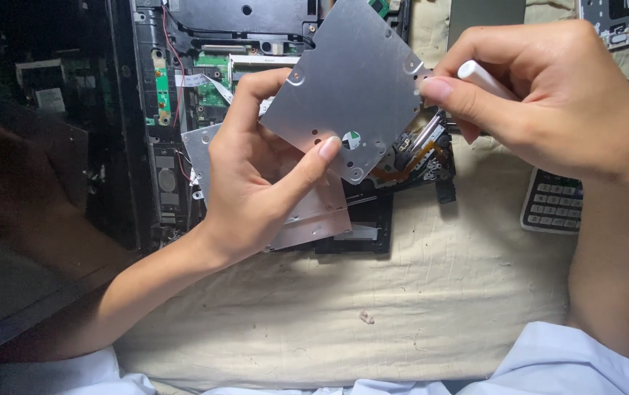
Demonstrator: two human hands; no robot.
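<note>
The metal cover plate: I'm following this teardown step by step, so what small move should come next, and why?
Probably lift the metal cover plate clear with the left hand. It already sits tilted above the drive body, pinched at its lower edge, while the right hand holds a white-handled tool at its right edge, where the orange ribbon cable shows beneath.

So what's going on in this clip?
A person holds a flat grey metal cover plate tilted up in the left hand. The right hand grips a white-handled tool at the plate's right edge. Beneath lies an opened laptop chassis on a cream cloth.
</note>
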